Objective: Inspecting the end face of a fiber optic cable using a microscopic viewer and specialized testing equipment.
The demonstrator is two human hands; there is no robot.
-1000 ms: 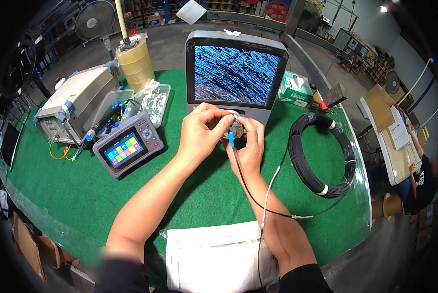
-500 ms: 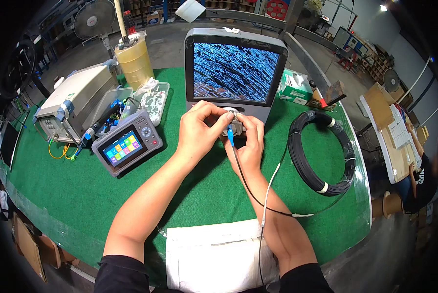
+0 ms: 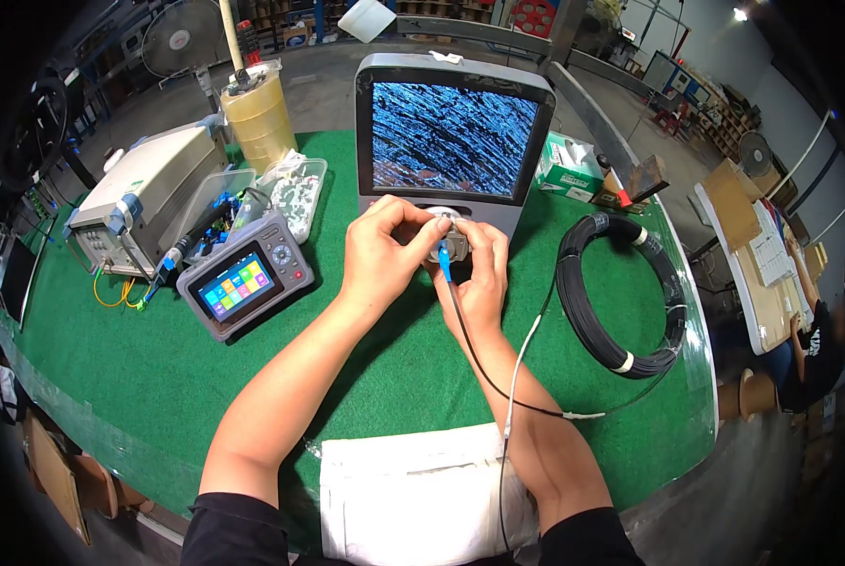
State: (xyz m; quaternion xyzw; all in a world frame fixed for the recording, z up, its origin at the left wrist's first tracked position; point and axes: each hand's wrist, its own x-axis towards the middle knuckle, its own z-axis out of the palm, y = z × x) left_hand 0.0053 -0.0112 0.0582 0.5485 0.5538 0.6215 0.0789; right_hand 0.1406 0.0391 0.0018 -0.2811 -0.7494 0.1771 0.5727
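Observation:
At the front of a grey box with a screen (image 3: 451, 141), both of my hands close round a round metal fitting (image 3: 457, 247). My left hand (image 3: 385, 247) pinches its upper left side between thumb and fingers. My right hand (image 3: 484, 283) wraps it from the right and below, the fingers partly hidden. A blue fibre connector (image 3: 444, 264) sits at the fitting's face, its black cable (image 3: 470, 344) running down over my right forearm. Blue and black streaks fill the screen. Whether the connector is fully seated cannot be seen.
Right of my hands lies a black cable coil (image 3: 570, 283); a green-white box (image 3: 569, 168) stands behind it. On the left are a handheld tester (image 3: 243, 283), a bin of small white parts (image 3: 300, 193) and a beige instrument (image 3: 154, 189). A white packet (image 3: 422, 500) lies in front of me.

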